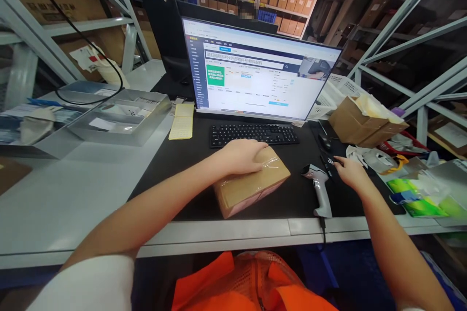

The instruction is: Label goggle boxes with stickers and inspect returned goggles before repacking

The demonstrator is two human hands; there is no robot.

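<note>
My left hand (pixel 245 156) grips a taped cardboard box (pixel 255 182) from above, with its fingers over the far side and the thumb on top. The box sits tilted on the black desk mat (pixel 292 199), in front of a black keyboard (pixel 251 134). To the right, my right hand (pixel 350 172) has its fingers drawn together at a small dark item with white marks (pixel 331 160); its kind is not clear. Between the box and my right hand lies a grey barcode scanner (pixel 319 189), its cable hanging over the desk edge.
A monitor (pixel 251 77) stands behind the keyboard. Yellow note sheets (pixel 181 121) and grey trays (pixel 124 112) are on the left. At the right are a mouse (pixel 324 142), an open carton (pixel 365 119), a tape roll (pixel 379 160) and a green packet (pixel 416 197).
</note>
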